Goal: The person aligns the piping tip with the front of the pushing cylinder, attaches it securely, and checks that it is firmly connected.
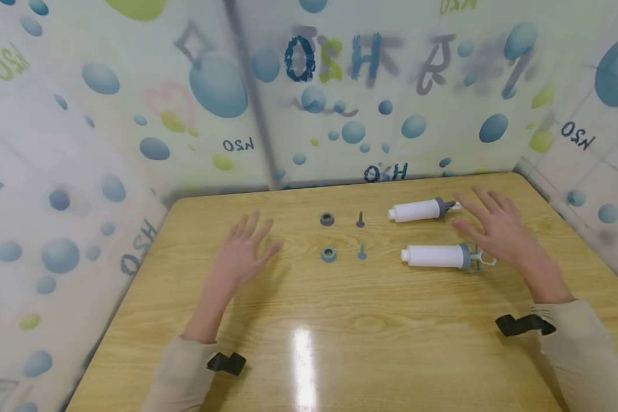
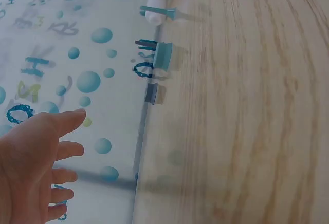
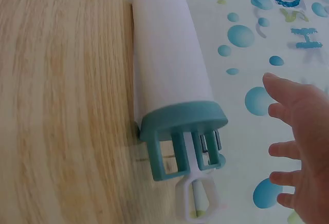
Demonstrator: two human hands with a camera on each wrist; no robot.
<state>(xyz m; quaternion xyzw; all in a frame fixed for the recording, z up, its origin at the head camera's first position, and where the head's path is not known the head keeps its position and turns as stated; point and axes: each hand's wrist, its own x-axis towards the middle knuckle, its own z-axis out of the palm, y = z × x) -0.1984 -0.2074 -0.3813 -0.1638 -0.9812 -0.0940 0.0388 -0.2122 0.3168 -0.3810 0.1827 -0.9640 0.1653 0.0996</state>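
My left hand [image 1: 242,254] is spread open over the left part of the table, holding nothing. To its right lie a dark grey ring [image 1: 327,219] and a teal ring [image 1: 328,254]. Beside them are two small flanged stems, one dark grey [image 1: 360,220] and one teal [image 1: 362,252]. My right hand [image 1: 499,229], also empty with fingers apart, hovers by the handle ends of two white syringe-like tubes. The farther tube [image 1: 414,212] has a dark grey collar; the nearer tube [image 3: 169,49] has a teal collar [image 3: 184,120] and a white looped handle [image 3: 197,198].
All of it lies on a wood-grain table [image 1: 371,343]. A bubble-patterned wall covering [image 1: 314,143] rises behind the back edge and along both sides. Each wrist wears a black camera mount [image 1: 226,363] over a beige sleeve [image 1: 180,372].
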